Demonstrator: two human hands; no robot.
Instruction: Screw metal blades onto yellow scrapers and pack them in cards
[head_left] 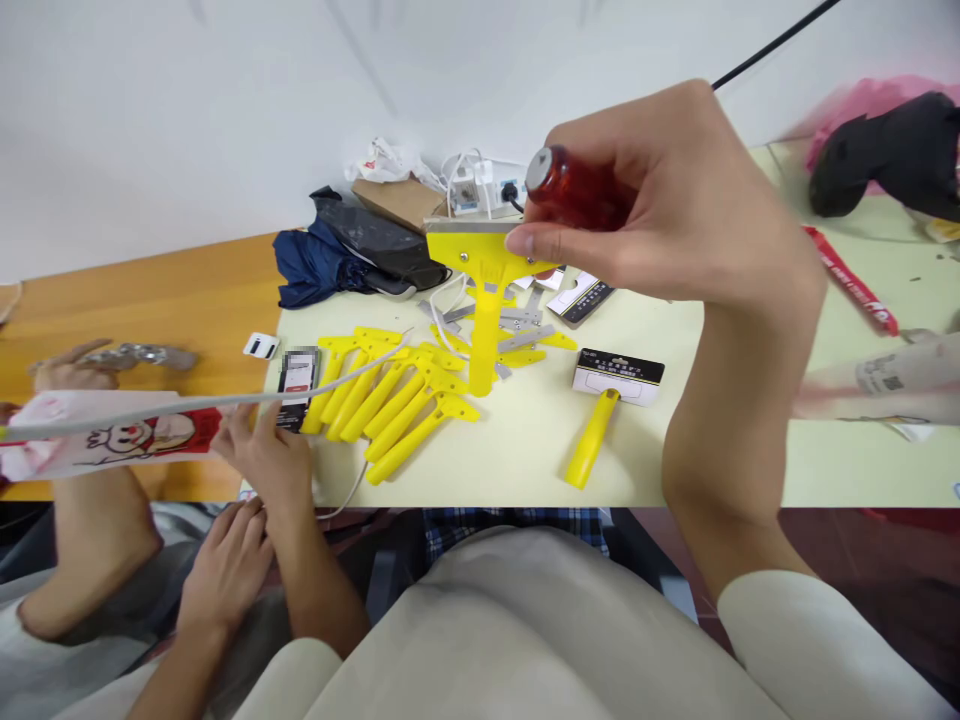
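Note:
My right hand (652, 200) is raised over the table, closed around the red translucent handle of a screwdriver (577, 190) whose shaft is hidden. Its thumb also pins a yellow scraper (487, 300) by its head, with a grey blade along the top edge and the handle hanging down. At the table's left, my left hand (266, 450) has its fingers bent at the red end of a red-and-white printed wrapper (142, 435), seemingly gripping it. Yellow scraper handles (397, 400) lie in a row beside that hand. Behind them is a pile of grey blades and yellow pieces (517, 325).
One yellow handle (592, 440) lies by a black-and-white card (619, 378). A dark phone-like object (300, 385) sits near my left hand. At the back are an umbrella (315, 265) and a power strip (480, 190). A co-worker's hand (225, 565) is at left; a cable (337, 380) crosses.

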